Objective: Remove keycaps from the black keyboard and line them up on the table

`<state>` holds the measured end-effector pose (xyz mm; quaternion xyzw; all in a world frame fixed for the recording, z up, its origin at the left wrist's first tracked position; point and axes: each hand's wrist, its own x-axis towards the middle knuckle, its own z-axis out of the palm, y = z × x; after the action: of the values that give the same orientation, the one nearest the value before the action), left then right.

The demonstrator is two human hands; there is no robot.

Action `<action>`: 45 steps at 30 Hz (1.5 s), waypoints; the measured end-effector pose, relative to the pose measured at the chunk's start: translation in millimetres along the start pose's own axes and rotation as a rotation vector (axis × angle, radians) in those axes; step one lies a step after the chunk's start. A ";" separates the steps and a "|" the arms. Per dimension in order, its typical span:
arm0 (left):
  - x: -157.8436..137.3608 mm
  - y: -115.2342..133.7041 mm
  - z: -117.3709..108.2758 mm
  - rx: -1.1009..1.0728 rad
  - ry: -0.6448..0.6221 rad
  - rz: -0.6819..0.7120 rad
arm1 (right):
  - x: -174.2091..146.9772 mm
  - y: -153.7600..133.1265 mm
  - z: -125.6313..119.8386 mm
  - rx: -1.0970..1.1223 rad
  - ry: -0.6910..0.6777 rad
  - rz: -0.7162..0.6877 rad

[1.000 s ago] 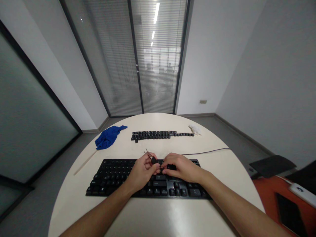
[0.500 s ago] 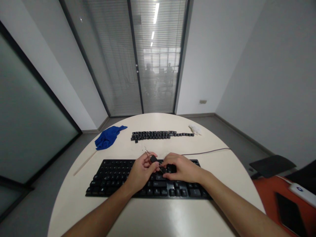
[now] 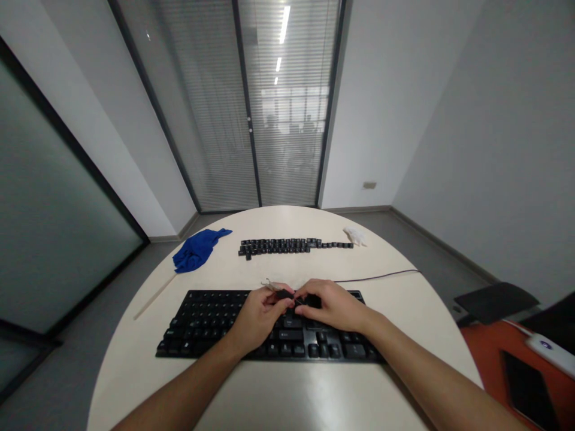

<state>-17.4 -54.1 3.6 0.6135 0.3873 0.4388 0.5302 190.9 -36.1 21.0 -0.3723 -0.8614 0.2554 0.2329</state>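
My left hand (image 3: 265, 311) is closed on a keycap puller (image 3: 284, 294), which has a dark handle and thin wire prongs sticking out past the fingers at upper left. My right hand (image 3: 330, 304) pinches at the puller's other end, on a small black piece that looks like a keycap (image 3: 298, 301); the fingers partly hide it. Both hands are over the right half of a black keyboard (image 3: 206, 317), with the fingertips nearly meeting. Below the hands some of the keyboard is covered.
Loose black keycaps (image 3: 274, 245) lie in rows farther back on the round table (image 3: 314, 395). A blue cloth (image 3: 197, 251) and a thin wooden stick (image 3: 155, 296) are at left. White crumpled material (image 3: 356, 236) sits at the back right; a cable (image 3: 381, 276) runs rightward.
The puller has tipped flatter, its wire prongs lower than before. My left fingers have turned and come nearer to my right fingertips. The keyboard and loose keycaps have stayed put.
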 end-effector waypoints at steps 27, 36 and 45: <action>0.9 4.5 -5.1 0.204 -0.050 0.151 | -3.2 11.7 -12.8 0.238 -0.068 0.011; -1.1 9.3 -3.1 0.323 -0.186 0.150 | -4.7 13.4 -16.8 0.265 -0.101 0.070; -2.7 6.8 -2.9 0.306 -0.142 0.072 | -8.4 28.3 -23.3 0.176 -0.025 -0.003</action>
<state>-21.0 -56.6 10.1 0.7298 0.3890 0.3493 0.4405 224.6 -19.5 19.6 -0.3457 -0.8391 0.3344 0.2543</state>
